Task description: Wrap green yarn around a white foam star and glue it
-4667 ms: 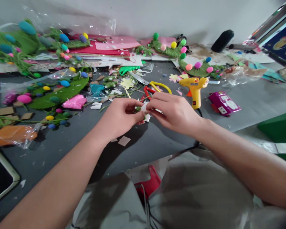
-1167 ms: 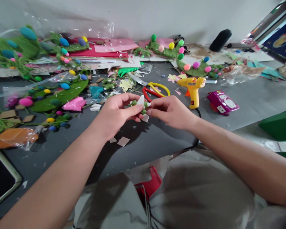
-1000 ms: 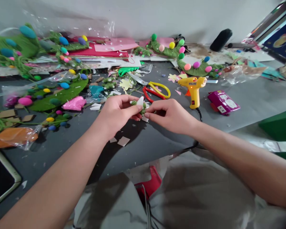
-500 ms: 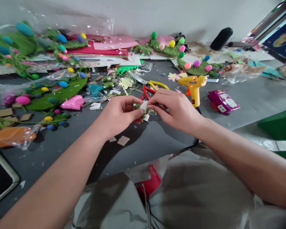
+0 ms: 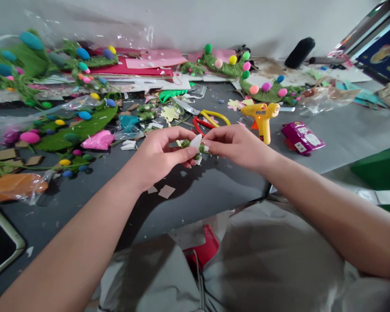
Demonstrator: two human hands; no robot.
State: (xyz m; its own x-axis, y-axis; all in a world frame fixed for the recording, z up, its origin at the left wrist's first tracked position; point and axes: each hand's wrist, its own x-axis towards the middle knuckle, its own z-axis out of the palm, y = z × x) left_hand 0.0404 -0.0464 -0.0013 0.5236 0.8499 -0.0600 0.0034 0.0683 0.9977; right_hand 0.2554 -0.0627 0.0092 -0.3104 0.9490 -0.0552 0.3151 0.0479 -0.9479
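Observation:
Between my hands is a small green fuzzy craft piece with a white paper-like flap (image 5: pixel 196 141). My left hand (image 5: pixel 164 154) is closed round its left side, thumb pressed on the white flap. From the right, my right hand (image 5: pixel 235 145) pinches the piece's right end, where a bit of white shows at the fingertips. The fingers cover much of the piece. Just beyond the hands lie scissors with red and yellow handles (image 5: pixel 214 118). A yellow glue gun (image 5: pixel 262 119) with a lit orange light stands to the right.
Pale cut squares (image 5: pixel 167 191) lie nearer me. Green leaf shapes with coloured balls (image 5: pixel 81 125), a pink packet (image 5: pixel 98 140) and an orange bag (image 5: pixel 17 186) fill the left. A purple packet (image 5: pixel 303 138) is at right, green-handled scissors (image 5: pixel 172 94) behind. A tablet-like device (image 5: pixel 3 242) sits front left.
My right hand has rolled over and its fingers have shifted to the piece's right end, showing more of the green and white there. My left hand keeps its hold. The view has shifted slightly.

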